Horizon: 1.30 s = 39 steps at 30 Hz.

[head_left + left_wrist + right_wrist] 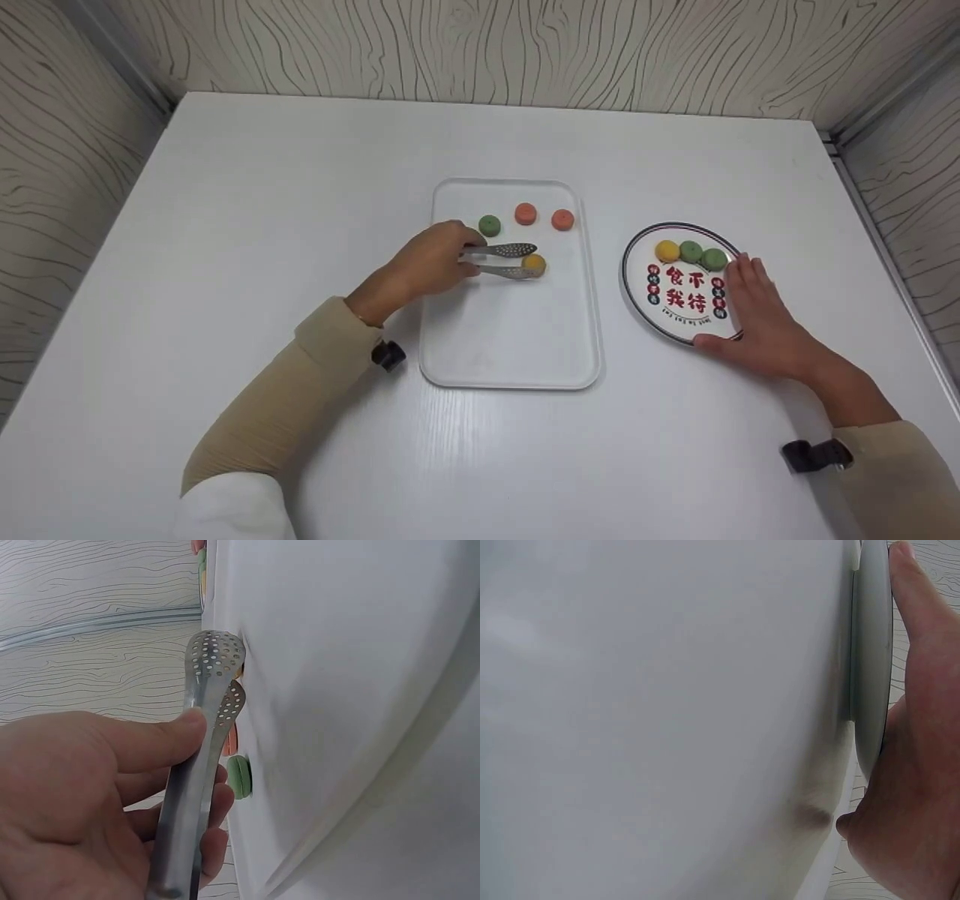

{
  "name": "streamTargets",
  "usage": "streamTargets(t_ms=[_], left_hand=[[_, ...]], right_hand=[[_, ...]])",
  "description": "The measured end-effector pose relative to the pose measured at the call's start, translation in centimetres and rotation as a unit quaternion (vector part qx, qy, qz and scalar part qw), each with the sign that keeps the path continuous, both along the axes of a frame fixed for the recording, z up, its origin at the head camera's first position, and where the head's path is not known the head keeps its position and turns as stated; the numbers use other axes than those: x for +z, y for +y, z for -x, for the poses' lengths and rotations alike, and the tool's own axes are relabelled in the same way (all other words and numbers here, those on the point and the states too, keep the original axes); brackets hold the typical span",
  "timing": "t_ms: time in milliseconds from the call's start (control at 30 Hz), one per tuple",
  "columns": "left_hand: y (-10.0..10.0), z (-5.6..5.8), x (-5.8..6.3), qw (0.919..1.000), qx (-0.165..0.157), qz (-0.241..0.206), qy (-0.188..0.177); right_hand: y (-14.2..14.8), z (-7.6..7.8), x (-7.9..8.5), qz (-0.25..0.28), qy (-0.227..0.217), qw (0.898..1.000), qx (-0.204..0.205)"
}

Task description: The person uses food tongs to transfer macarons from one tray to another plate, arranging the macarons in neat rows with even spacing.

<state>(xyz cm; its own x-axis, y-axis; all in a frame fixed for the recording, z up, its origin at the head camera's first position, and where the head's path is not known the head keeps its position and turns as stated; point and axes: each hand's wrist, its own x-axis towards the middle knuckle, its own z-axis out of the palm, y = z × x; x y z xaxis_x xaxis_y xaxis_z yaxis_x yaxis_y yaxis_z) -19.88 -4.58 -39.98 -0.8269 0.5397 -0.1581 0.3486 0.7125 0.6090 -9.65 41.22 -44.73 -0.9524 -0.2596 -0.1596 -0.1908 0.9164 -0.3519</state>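
Note:
My left hand [433,261] grips metal tongs [180,810] with perforated ends, thumb on one arm and fingers on the other. Between the spread tips sits a yellow macaron [534,263] on the white tray [517,345]; whether both tips touch it I cannot tell. Behind it on the tray are a green macaron [490,225] and two coral ones, the left [526,214] and the right [562,220]. My right hand [769,330] rests at the near right rim of a round plate [637,291], fingers straight and thumb spread.
Along the plate's far side lie a yellow macaron [667,251] and two green ones, the middle [691,251] and the right [714,259]. Red characters mark the plate's centre. Tray and plate stand apart on a white table [262,187] with wood-patterned panels [495,52] around it.

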Motion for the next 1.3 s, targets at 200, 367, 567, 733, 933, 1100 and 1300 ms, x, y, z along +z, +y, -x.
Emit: streamTargets(t_ms=[200,367,567,733,933,1100,1300], left_hand=[[0.19,0.03,-0.10,0.9998,0.004,0.012,0.014],[0.37,-0.10,0.12,0.9997,0.005,0.019,0.014],[0.47,-0.13,0.20,0.9997,0.008,0.021,0.014],[0.49,-0.01,0.06,0.9996,0.005,0.021,0.016],[0.53,0.06,-0.04,0.9999,0.008,0.013,0.006],[0.65,0.01,0.05,0.9999,0.014,0.007,-0.006],[0.97,-0.03,0.27,0.9998,0.016,0.007,-0.006]], right_hand=[[-0.08,-0.07,0.17,0.006,0.002,1.000,0.000],[-0.06,-0.01,0.25,0.007,0.004,1.000,0.002],[-0.17,-0.01,0.30,0.006,0.006,1.000,0.007],[-0.14,-0.18,0.28,0.009,0.004,1.000,0.008],[-0.06,-0.22,0.26,0.007,0.004,1.000,0.007],[-0.08,-0.20,0.24,0.007,0.005,1.000,0.009],[0.04,-0.11,0.04,0.010,0.007,1.000,0.011]])
